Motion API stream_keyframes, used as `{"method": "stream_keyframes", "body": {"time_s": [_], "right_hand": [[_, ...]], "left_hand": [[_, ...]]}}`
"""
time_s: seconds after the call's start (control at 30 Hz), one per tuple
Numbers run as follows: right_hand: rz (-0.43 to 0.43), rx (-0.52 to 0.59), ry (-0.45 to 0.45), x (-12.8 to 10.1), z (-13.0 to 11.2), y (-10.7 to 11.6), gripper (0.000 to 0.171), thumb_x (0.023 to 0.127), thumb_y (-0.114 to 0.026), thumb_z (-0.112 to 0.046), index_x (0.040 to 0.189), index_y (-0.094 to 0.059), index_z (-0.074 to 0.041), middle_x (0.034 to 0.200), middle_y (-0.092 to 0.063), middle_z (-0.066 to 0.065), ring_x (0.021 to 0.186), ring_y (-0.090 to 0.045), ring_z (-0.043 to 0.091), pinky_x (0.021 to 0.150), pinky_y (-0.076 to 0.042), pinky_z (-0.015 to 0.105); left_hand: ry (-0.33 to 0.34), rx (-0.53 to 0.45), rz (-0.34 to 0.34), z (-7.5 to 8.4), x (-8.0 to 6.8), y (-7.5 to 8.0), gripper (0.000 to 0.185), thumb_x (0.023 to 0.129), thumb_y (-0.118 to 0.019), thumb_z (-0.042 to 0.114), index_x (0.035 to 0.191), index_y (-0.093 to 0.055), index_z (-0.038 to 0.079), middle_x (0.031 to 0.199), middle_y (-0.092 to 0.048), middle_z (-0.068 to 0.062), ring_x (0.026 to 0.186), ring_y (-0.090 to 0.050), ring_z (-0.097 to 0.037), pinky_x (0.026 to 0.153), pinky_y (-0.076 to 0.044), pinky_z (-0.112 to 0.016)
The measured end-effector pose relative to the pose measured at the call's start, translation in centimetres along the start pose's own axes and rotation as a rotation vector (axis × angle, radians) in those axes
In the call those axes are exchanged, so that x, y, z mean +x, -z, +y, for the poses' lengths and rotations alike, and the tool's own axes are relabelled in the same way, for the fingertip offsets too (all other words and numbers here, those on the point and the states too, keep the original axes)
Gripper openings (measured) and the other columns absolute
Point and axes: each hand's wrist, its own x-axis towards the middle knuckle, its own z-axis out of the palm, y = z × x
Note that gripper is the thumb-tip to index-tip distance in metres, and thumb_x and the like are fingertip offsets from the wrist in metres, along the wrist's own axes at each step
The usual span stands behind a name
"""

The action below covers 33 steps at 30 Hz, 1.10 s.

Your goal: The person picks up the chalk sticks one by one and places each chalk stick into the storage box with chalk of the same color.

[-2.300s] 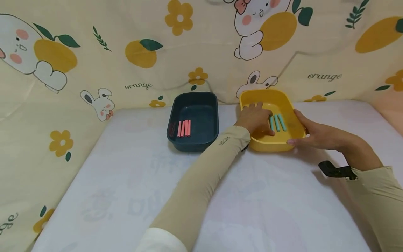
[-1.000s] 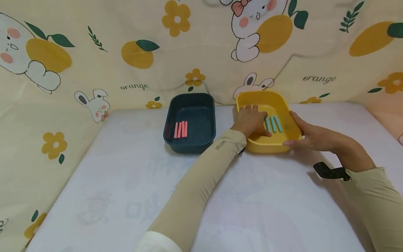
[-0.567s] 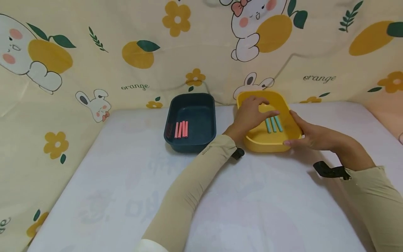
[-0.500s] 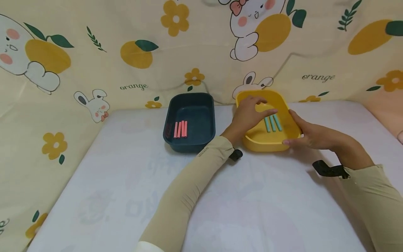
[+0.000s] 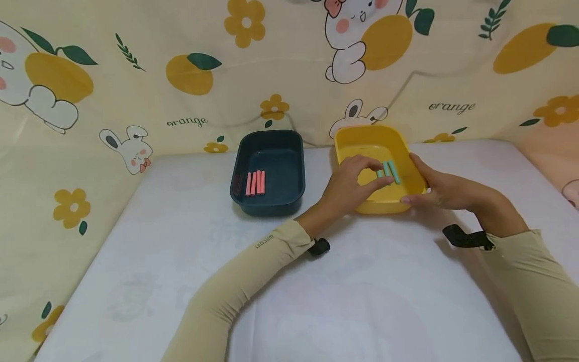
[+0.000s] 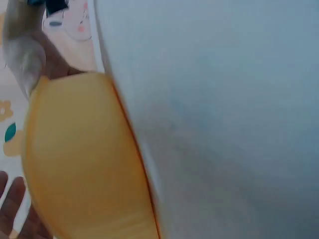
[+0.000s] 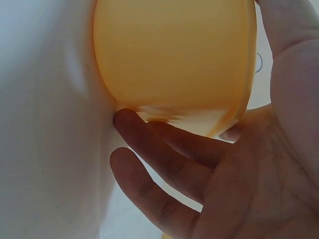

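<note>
A yellow tray (image 5: 362, 137) stands at the back of the white table, with teal sticks (image 5: 393, 172) lying in it. My left hand (image 5: 376, 176) reaches over the tray's near left rim. Its thumb and fingers pinch the end of one teal stick (image 5: 380, 173). My right hand (image 5: 418, 183) grips the tray's right side, thumb over the rim and fingers along the outer wall. In the right wrist view those fingers (image 7: 164, 164) lie against the yellow tray (image 7: 174, 55). The blurred left wrist view shows the tray's outer wall (image 6: 84, 164).
A dark blue tray (image 5: 289, 198) with several pink sticks (image 5: 255, 182) stands left of the yellow one. A printed cloth backdrop (image 5: 135, 75) hangs right behind both trays. White table surface (image 5: 339, 291) stretches toward me.
My left hand lifted off the teal sticks, drew back toward the tray's near left rim, and now pinches one stick. My right hand kept its hold on the tray.
</note>
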Motion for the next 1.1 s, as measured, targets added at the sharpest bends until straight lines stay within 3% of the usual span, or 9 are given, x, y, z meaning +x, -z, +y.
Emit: {"method": "stream_keyframes", "body": {"time_s": [0.2, 0.43, 0.53, 0.73, 0.8, 0.87, 1.03, 1.1], "right_hand": [[0.013, 0.011, 0.027, 0.0, 0.1, 0.2, 0.113, 0.091, -0.072, -0.033, 0.156, 0.02, -0.033, 0.159, -0.013, 0.027, 0.135, -0.023, 0.049, 0.111, -0.014, 0.077], [0.0, -0.002, -0.011, 0.2, -0.1, 0.1, 0.118, 0.09, -0.072, -0.037, 0.155, 0.025, -0.032, 0.165, 0.007, 0.026, 0.143, -0.011, 0.055, 0.11, -0.009, 0.08], [-0.001, -0.02, -0.035, 0.3, -0.2, 0.1, 0.119, 0.089, -0.073, -0.041, 0.154, 0.027, -0.032, 0.164, 0.009, 0.027, 0.143, -0.009, 0.057, 0.109, -0.009, 0.08], [-0.008, -0.029, -0.049, 0.3, -0.1, 0.3, 0.121, 0.089, -0.072, -0.041, 0.153, 0.029, -0.028, 0.163, 0.013, 0.028, 0.143, -0.006, 0.059, 0.109, -0.008, 0.081], [-0.015, -0.026, -0.054, 0.3, -0.1, 0.3, 0.121, 0.09, -0.072, -0.041, 0.153, 0.03, -0.025, 0.163, 0.015, 0.029, 0.143, -0.004, 0.06, 0.109, -0.007, 0.081], [-0.017, -0.031, -0.062, 0.3, -0.1, 0.2, 0.121, 0.09, -0.071, -0.041, 0.153, 0.03, -0.023, 0.162, 0.017, 0.03, 0.143, -0.004, 0.06, 0.109, -0.007, 0.081], [-0.015, -0.017, -0.064, 0.2, -0.1, 0.2, 0.121, 0.09, -0.071, -0.041, 0.153, 0.03, -0.024, 0.162, 0.016, 0.03, 0.144, -0.002, 0.06, 0.11, -0.006, 0.08], [-0.016, -0.005, -0.059, 0.1, -0.1, 0.1, 0.12, 0.09, -0.072, -0.041, 0.153, 0.03, -0.025, 0.162, 0.017, 0.029, 0.145, 0.0, 0.06, 0.111, -0.005, 0.079]], "left_hand": [[-0.077, -0.007, -0.057, 0.6, -2.3, 1.0, 0.042, 0.09, -0.073, 0.037, 0.124, -0.064, 0.015, 0.121, -0.066, 0.003, 0.117, -0.058, -0.01, 0.101, -0.044, -0.012], [-0.192, 0.12, -0.146, 0.5, -5.2, 2.3, 0.052, 0.088, -0.075, 0.04, 0.132, -0.061, 0.015, 0.131, -0.064, 0.002, 0.125, -0.055, -0.011, 0.109, -0.041, -0.014], [-0.205, 0.127, -0.172, 0.1, -6.4, 3.4, 0.056, 0.085, -0.078, 0.039, 0.133, -0.06, 0.016, 0.133, -0.063, 0.002, 0.127, -0.053, -0.011, 0.111, -0.041, -0.017], [-0.211, 0.18, -0.142, -1.4, -8.4, 6.1, 0.057, 0.084, -0.079, 0.04, 0.134, -0.061, 0.018, 0.134, -0.063, 0.004, 0.129, -0.053, -0.011, 0.112, -0.044, -0.023], [-0.249, 0.241, -0.114, -2.0, -9.2, 7.0, 0.056, 0.084, -0.079, 0.04, 0.133, -0.062, 0.018, 0.133, -0.063, 0.004, 0.128, -0.053, -0.011, 0.113, -0.044, -0.025], [-0.33, 0.343, -0.095, -2.6, -9.8, 8.0, 0.056, 0.084, -0.079, 0.041, 0.132, -0.063, 0.016, 0.132, -0.064, 0.002, 0.128, -0.054, -0.013, 0.113, -0.044, -0.028], [-0.549, 0.692, -0.014, -4.6, -11.2, 10.7, 0.053, 0.087, -0.075, 0.044, 0.128, -0.065, 0.012, 0.13, -0.066, -0.005, 0.127, -0.056, -0.023, 0.111, -0.046, -0.036], [-0.583, 0.821, 0.029, -5.4, -11.9, 12.1, 0.05, 0.089, -0.073, 0.043, 0.127, -0.066, 0.011, 0.129, -0.067, -0.006, 0.126, -0.057, -0.026, 0.108, -0.048, -0.039]]}}
